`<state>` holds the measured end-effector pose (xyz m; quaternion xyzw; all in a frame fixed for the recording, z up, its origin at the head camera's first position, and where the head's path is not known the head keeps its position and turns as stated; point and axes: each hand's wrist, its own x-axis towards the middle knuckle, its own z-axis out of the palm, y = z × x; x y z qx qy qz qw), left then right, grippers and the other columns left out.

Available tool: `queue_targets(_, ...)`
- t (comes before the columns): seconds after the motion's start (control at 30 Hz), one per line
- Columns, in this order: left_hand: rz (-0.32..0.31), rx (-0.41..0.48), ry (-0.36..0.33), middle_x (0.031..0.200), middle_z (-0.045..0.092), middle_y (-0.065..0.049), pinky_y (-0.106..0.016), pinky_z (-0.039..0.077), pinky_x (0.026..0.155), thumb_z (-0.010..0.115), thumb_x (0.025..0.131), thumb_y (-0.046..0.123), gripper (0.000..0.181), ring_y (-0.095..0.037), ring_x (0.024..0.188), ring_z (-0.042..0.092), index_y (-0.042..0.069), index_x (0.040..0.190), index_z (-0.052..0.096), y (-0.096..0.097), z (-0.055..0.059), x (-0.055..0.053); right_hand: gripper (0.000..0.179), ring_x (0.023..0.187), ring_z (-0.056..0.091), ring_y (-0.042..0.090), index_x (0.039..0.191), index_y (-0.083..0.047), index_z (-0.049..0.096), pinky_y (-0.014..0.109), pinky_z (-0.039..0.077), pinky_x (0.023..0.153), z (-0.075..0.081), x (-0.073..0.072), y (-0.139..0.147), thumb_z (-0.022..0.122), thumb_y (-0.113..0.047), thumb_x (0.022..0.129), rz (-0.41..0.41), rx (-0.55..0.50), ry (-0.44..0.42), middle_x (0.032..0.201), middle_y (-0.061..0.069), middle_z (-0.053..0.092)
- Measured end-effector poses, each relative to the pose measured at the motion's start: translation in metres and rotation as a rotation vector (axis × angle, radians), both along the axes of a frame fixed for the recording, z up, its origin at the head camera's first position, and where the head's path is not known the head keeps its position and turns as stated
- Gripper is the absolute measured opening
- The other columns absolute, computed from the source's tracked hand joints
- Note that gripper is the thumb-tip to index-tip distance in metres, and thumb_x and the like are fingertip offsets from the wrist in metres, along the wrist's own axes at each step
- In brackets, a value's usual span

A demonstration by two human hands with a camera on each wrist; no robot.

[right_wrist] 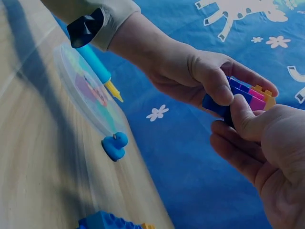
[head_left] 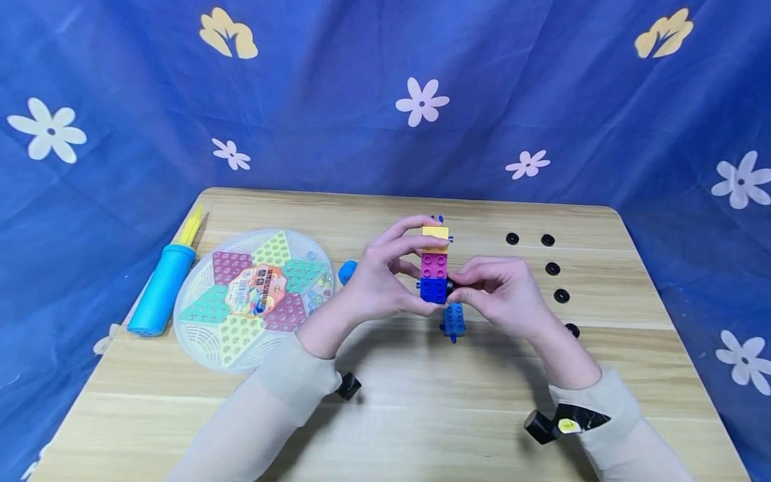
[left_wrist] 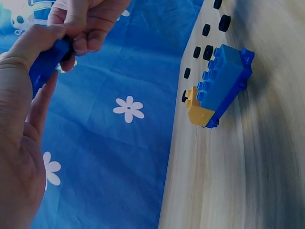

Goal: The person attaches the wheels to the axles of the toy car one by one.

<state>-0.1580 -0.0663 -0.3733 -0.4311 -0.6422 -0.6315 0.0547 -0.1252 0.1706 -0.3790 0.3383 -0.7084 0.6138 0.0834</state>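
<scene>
My left hand [head_left: 382, 278] grips a toy car body of building bricks [head_left: 434, 266], raised over the table. Its studs show blue at the near end, pink in the middle and yellow at the far end, with small blue axle pegs sticking out at the sides. Thumb and fingers of my right hand [head_left: 502, 294] pinch a small black wheel [left_wrist: 66, 47] against the right side of the blue end. Below the hands stands a second brick car body [left_wrist: 224, 78], blue with a yellow brick at one end and bare axle pegs; the hands partly hide it in the head view.
Several black wheels [head_left: 552, 268] lie at the table's right. To the left are a blue toy duck [right_wrist: 114, 148], a round Chinese checkers board [head_left: 199, 338] with marbles under its clear cover, and a blue hand pump [head_left: 158, 288] with a yellow nozzle. A blue flowered cloth hangs behind.
</scene>
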Motion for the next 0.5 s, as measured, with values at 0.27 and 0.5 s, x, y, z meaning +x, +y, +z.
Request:
queue_targets(0.27,-0.002,0.028,-0.02,0.151,0.048,-0.01,-0.041,0.066,0.071,0.098,0.056,-0.018,0.083,-0.031,0.108,0.067,-0.003,0.131,0.066,-0.001,-0.001,0.0009,0.033,0.078,0.072,0.018,0.103,0.011,0.078,0.023,0.058,0.06,0.002,0.0017,-0.0003,0.081,0.027,0.074,-0.012,0.032,-0.03,0.093,0.015,0.077)
queue_targets(0.5,-0.007,0.005,0.016,0.156,0.043,-0.011,-0.042,0.065,0.077,0.098,0.062,-0.013,0.089,-0.031,0.118,0.064,0.001,0.141,0.06,-0.0016,-0.0009,-0.0019,0.034,0.083,0.074,0.023,0.108,0.01,0.076,0.033,0.064,0.073,0.0029,0.0029,0.0024,0.08,0.025,0.078,0.011,0.005,-0.08,0.097,0.017,0.075)
